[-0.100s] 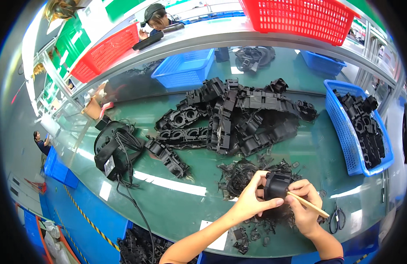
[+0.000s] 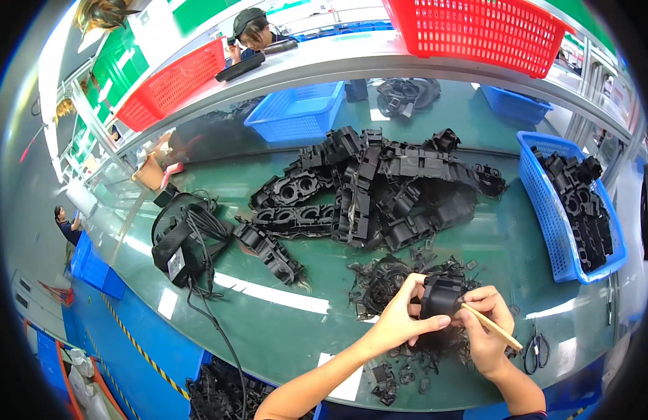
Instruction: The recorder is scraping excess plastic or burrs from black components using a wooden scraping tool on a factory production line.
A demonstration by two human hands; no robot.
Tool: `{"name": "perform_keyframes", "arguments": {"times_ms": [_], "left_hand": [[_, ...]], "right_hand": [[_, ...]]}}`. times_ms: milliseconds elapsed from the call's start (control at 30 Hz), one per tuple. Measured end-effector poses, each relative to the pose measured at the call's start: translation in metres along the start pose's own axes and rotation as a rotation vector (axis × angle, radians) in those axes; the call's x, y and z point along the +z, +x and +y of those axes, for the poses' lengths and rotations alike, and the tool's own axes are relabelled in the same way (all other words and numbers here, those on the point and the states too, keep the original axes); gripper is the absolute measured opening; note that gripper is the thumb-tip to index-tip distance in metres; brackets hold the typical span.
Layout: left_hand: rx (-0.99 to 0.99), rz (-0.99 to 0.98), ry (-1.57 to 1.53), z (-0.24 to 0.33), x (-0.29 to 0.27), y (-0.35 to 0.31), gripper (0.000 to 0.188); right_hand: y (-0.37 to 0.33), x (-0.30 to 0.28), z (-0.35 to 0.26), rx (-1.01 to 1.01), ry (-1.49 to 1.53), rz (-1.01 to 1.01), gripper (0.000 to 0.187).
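My left hand (image 2: 401,318) is closed around a black molded plastic part (image 2: 441,297), thumb along its near side and fingers behind it. In my right hand (image 2: 486,329) is a slim pale wooden stick (image 2: 493,326), pinched between thumb and fingers. Its upper end meets the right side of the part, partly behind my fingers; its other end points down to the right. Both hands are above a heap of black plastic scraps (image 2: 380,283) on the green table. Beyond them lies a pile of long black molded parts (image 2: 352,189).
At right stands a blue basket (image 2: 548,217) of black parts, with small scissors (image 2: 537,351) nearer me. A black device with coiled cable (image 2: 187,245) sits at left. Red baskets (image 2: 478,35) rest on the shelf across the table. A person (image 2: 254,31) works beyond it.
The scene has shifted slightly down in the picture. The stick slants a little more steeply in my right hand. My left hand keeps its hold on the part.
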State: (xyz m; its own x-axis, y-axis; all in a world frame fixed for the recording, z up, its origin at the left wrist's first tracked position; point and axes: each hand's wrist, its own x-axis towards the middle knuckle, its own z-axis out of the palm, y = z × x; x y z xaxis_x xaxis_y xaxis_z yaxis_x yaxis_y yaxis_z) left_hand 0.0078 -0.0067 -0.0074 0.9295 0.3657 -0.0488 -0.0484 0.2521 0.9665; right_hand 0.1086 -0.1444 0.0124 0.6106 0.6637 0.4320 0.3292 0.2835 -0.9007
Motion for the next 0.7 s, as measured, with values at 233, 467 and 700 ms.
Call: {"name": "perform_keyframes", "arguments": {"times_ms": [233,467,700], "left_hand": [[-0.027,-0.009,-0.081,0.006,0.002,-0.004,0.054],[-0.167,-0.076,-0.126,0.015,0.002,-0.007,0.058],[-0.266,-0.323,-0.368,0.016,-0.015,-0.013,0.075]], "right_hand": [[0.010,-0.003,0.000,-0.100,-0.174,0.180,0.010],[0.013,-0.017,0.000,-0.315,-0.529,0.160,0.009],[0.046,-0.056,-0.006,-0.259,-0.511,0.570,0.006]]}}
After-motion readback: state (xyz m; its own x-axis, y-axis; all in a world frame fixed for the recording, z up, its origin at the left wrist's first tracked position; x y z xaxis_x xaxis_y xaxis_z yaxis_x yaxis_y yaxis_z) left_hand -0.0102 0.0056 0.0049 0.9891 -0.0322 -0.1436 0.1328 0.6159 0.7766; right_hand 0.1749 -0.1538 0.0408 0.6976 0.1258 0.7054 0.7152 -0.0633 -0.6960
